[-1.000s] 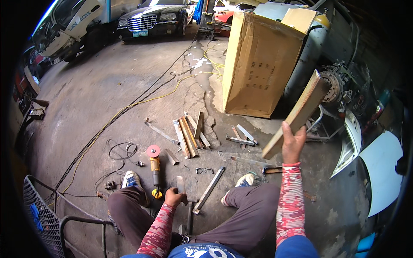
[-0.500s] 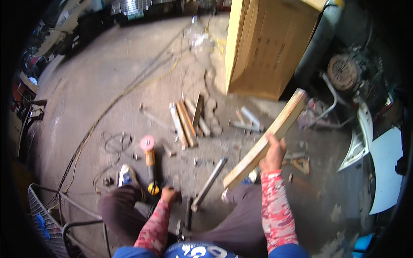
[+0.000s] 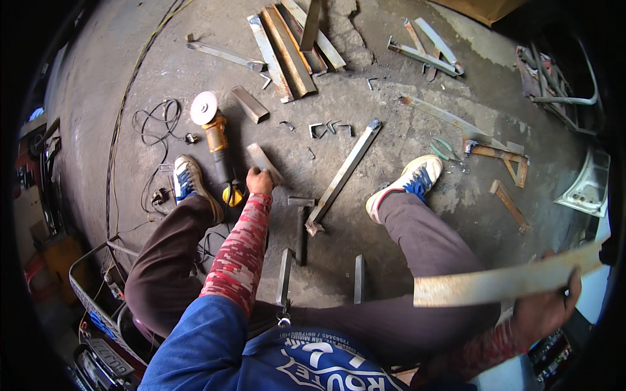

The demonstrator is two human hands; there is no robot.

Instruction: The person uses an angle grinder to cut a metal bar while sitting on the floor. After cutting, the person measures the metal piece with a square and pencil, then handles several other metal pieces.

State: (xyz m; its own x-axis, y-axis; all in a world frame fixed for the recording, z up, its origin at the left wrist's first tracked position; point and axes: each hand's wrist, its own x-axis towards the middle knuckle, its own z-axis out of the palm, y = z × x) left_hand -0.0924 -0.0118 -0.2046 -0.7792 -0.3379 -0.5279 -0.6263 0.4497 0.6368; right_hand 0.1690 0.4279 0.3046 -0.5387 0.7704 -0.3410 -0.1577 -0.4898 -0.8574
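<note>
My left hand (image 3: 259,182) is closed on a short, flat metal piece (image 3: 261,158) beside a yellow angle grinder with a pink disc (image 3: 216,137). At lower right, my right hand (image 3: 541,306) grips a long, pale, rust-stained metal bar (image 3: 473,287) lying crosswise over my right leg. A square steel bar with a bracket end (image 3: 342,173) lies between my shoes, next to a black T-shaped tool (image 3: 301,234). Small metal brackets (image 3: 329,128) are scattered beyond it.
Several angle bars (image 3: 287,49) are piled at top centre, more (image 3: 424,49) at top right. Green pliers (image 3: 441,146) lie by my right shoe. Cables (image 3: 156,124) run along the left, near a wire mesh frame (image 3: 98,293). A white panel (image 3: 583,186) and metal frame (image 3: 554,91) stand at right.
The view has tipped down toward the floor. My right hand has lowered the long bar from upright at right to crosswise near my lap. My left hand still holds the short piece.
</note>
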